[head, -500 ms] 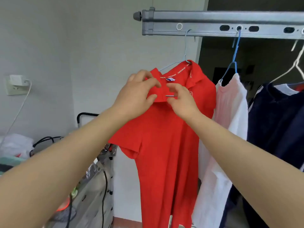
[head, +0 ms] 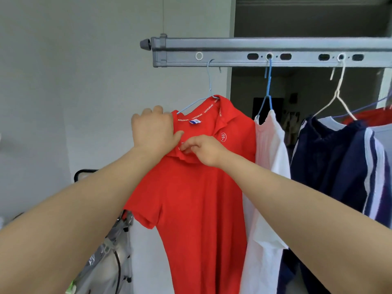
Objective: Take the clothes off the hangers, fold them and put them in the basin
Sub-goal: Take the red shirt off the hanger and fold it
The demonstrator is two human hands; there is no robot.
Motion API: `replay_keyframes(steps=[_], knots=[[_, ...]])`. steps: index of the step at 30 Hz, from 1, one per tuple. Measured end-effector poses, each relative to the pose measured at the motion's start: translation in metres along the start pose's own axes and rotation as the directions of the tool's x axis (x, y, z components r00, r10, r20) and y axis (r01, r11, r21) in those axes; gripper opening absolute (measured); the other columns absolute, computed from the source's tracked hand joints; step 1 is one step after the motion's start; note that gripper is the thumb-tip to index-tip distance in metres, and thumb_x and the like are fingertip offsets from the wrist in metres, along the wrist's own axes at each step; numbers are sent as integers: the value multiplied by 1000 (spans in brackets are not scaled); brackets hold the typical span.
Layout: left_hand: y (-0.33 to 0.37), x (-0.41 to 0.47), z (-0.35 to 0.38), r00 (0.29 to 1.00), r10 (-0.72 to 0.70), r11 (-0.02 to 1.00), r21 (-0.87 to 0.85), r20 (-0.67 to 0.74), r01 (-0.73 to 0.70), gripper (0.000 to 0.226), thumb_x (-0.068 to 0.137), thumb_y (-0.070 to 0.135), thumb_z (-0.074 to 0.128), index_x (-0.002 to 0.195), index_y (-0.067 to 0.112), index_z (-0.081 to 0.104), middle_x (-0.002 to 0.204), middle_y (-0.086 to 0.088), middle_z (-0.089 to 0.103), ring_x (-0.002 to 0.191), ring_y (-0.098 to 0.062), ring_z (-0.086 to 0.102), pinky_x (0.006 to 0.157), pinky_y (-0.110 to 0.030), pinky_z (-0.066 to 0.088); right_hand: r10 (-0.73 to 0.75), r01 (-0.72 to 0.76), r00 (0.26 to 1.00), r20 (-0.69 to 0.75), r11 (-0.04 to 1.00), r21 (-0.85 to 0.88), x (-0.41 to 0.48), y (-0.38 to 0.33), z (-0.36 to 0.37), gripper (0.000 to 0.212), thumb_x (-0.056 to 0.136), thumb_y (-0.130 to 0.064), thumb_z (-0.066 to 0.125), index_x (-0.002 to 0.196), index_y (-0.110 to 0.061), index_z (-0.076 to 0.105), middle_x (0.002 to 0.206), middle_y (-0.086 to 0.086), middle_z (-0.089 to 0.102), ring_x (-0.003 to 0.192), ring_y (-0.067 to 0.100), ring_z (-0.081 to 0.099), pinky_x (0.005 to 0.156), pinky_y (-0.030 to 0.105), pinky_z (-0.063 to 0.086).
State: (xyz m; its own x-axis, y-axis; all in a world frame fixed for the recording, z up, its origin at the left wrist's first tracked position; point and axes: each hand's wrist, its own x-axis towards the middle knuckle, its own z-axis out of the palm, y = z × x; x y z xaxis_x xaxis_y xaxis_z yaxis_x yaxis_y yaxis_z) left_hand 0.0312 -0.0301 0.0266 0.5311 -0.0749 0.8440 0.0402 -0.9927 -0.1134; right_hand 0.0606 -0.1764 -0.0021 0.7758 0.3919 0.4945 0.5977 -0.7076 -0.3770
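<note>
Under the grey metal drying rail [head: 233, 46], a red cotton polo shirt [head: 197, 209] hangs on a pale blue wire hanger [head: 209, 81].
Head view: the left hand [head: 152, 130] grips the shirt's collar with curled fingers; the right hand [head: 203, 150] pinches the front opening just beside it.

The red shirt [head: 197, 209] runs off the bottom edge. Its hanger [head: 209, 81] mostly hides inside. The stuff [head: 110, 262] at lower left is blurry.

Arms raised; left hand [head: 153, 132] grips, right hand [head: 204, 150] pinches the red shirt [head: 191, 209].
</note>
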Motion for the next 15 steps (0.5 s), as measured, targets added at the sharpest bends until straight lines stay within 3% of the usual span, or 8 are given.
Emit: replay_keyframes(steps=[3,5,7,10,13,15], knots=[[7,4,2,987,-160,976,-145,31,163,63,77,53,65,116,9,43,106,-12,60,98,-35,59,70,-38,38,-53,53,997,63,999,2,3,-3,-1,54,81,16,32,111,-7,69,110,14,70,105,22,65,98,33,47],[11,7,5,976,-204,963,-163,76,214,60,74,46,68,114,8,43,108,-12,61,104,-34,55,74,-39,39,-43,43,999,-3,998,39,8,-7,-7,53,77,18,33,104,-6,72,103,14,71,98,19,66,97,33,48],[14,9,9,973,-217,959,-166,84,228,44,75,31,65,109,8,49,110,-13,60,108,-33,50,80,-40,38,86,-57,986,-146,981,187,17,-9,-15,44,80,15,39,101,-4,72,91,12,71,87,16,62,95,37,49],[13,7,15,971,-226,926,-290,80,240,35,80,15,52,115,9,49,115,-14,54,110,-35,46,84,-43,38,272,-154,918,-289,915,372,31,-10,-24,22,89,-6,52,98,-7,72,80,5,69,80,14,57,94,42,49],[5,8,21,977,-201,876,-432,76,214,31,83,4,44,113,5,51,114,-18,53,109,-39,47,84,-47,42,295,-160,911,-289,897,413,39,-19,-27,23,90,-19,56,93,-4,74,94,15,73,83,18,60,94,45,48],[-2,10,21,970,-191,813,-529,149,242,29,83,-1,43,108,0,57,111,-22,59,107,-41,52,86,-45,42,267,-146,930,-251,898,416,43,-26,-22,27,92,-22,56,96,-1,73,99,17,72,90,21,62,93,42,46]])
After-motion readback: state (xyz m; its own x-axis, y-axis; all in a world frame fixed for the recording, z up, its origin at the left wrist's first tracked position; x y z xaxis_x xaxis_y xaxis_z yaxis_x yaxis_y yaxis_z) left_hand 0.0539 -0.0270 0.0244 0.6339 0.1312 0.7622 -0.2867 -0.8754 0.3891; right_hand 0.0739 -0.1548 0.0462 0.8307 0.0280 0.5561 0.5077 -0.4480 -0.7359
